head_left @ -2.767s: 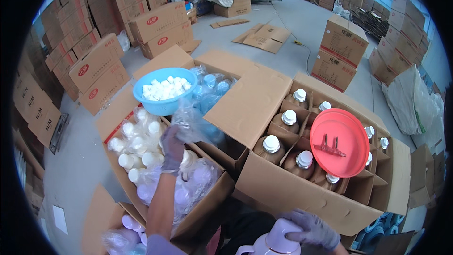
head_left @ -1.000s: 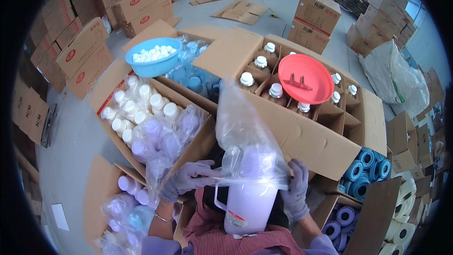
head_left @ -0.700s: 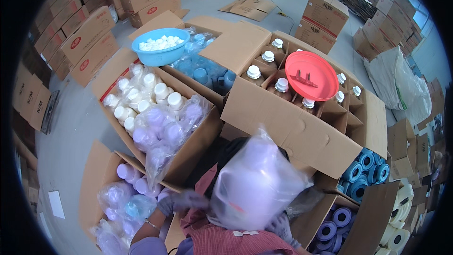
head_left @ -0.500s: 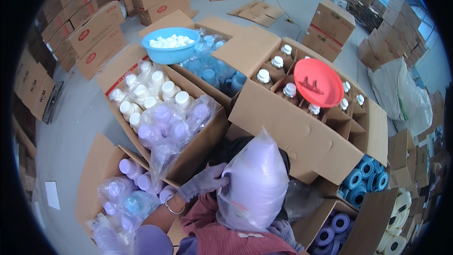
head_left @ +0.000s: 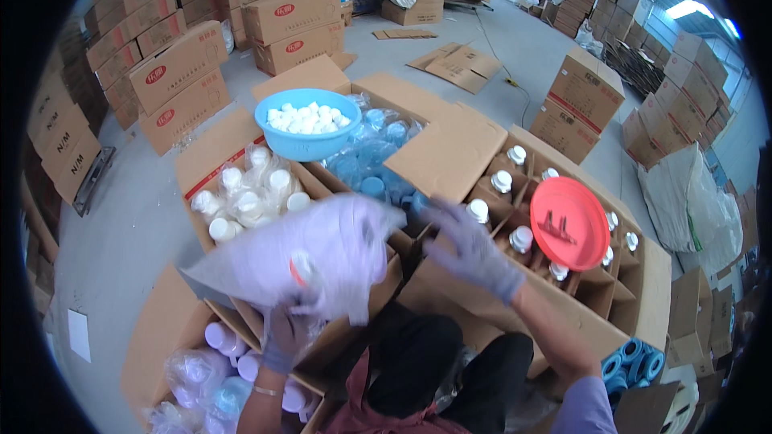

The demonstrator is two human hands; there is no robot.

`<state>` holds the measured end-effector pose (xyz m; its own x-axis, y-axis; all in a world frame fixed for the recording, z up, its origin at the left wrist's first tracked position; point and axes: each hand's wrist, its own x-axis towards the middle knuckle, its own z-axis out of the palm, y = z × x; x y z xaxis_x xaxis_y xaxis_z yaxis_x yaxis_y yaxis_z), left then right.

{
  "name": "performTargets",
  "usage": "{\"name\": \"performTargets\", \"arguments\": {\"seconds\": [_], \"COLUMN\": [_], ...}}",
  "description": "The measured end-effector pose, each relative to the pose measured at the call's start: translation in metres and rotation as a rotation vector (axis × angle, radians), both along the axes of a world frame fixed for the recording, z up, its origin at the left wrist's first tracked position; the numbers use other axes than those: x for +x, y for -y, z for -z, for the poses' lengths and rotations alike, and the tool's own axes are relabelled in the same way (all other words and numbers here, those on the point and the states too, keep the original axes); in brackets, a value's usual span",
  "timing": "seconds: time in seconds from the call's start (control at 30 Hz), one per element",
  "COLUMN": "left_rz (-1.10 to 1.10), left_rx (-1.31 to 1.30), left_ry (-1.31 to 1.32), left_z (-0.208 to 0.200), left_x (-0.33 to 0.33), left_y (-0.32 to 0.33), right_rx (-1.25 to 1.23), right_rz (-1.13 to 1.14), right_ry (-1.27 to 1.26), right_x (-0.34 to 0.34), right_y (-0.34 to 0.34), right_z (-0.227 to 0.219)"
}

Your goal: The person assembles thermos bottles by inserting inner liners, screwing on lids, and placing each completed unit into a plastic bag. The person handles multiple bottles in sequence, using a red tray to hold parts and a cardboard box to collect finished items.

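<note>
A large purple plastic part in a clear bag [head_left: 322,253] is held up, tilted, over the carton of white bottles. It is smeared by motion, so its exact kind is unclear. My left hand [head_left: 291,329], in a grey-purple glove, grips the near side of the bag from below. To the right of the bag, my gloved right hand [head_left: 474,257] hangs with fingers spread and nothing in them, between the bag and the carton of capped bottles. The bagged white-capped bottles [head_left: 277,185] lie partly hidden behind the purple part.
A blue basin [head_left: 301,143] of white caps rests on cartons at the back. A red dish [head_left: 569,229] with small dark red pieces sits over the divided carton [head_left: 655,289]. Bagged purple bottles [head_left: 193,374] lie lower left. Blue rings [head_left: 631,362] sit lower right.
The bagged purple part has gone from my lap up and to the left, and tipped onto its side. My right hand has come off the bag's underside and moved forward. The view has shifted.
</note>
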<state>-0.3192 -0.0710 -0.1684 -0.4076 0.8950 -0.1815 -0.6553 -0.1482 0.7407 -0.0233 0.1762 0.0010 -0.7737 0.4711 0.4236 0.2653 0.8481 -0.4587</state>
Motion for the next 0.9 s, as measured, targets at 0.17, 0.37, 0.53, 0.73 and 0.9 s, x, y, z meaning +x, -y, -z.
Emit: {"name": "performTargets", "arguments": {"seconds": [0.17,0.37,0.53,0.73,0.9], "left_rz": [0.028,0.346,0.9,0.739,0.217], "left_rx": [0.199,-0.238,0.162,-0.317,0.068], "left_ry": [-0.245,-1.154,-2.282,-1.886,-1.665], "left_z": [-0.018,0.008,0.134,0.016,0.027], "left_x": [-0.048,-0.024,0.005,0.003,0.049], "left_y": [-0.213,-0.365,-0.419,-0.467,-0.499], "right_rx": [0.14,0.028,0.015,0.005,-0.002], "right_rz": [0.183,0.214,0.16,0.216,0.203], "right_ry": [0.736,0.89,0.83,0.789,0.734], "right_x": [-0.027,-0.038,-0.043,-0.033,-0.04], "right_y": [-0.127,-0.131,-0.133,-0.13,-0.128], "right_z": [0.049,0.068,0.064,0.063,0.066]}}
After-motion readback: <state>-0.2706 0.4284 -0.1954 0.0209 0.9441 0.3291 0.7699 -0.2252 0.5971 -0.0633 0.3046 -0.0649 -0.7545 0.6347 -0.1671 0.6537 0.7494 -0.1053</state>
